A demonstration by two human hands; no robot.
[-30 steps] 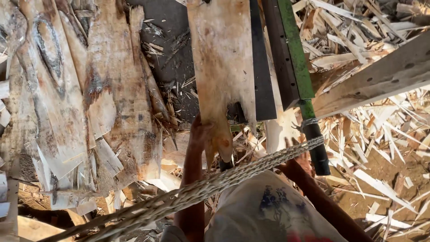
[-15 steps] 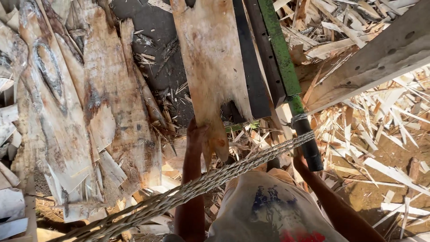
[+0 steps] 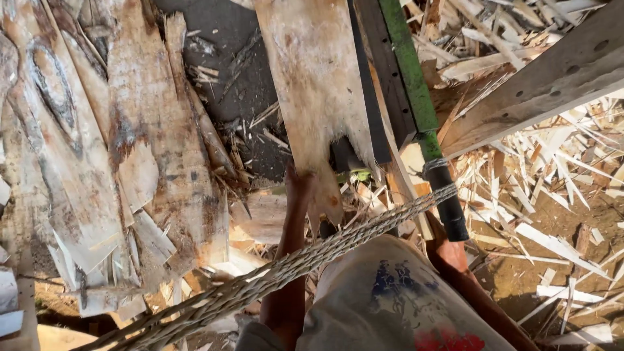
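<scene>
Below centre, left hand (image 3: 300, 185) fingers grip veneer sheet (image 3: 318, 84); right hand (image 3: 448, 253) w/ fingers hidden, can't tell.

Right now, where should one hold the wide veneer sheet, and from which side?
Probably the veneer sheet is best held at its narrow torn near end, from the left edge, where the left hand grips; the green bar blocks its right side.
</scene>
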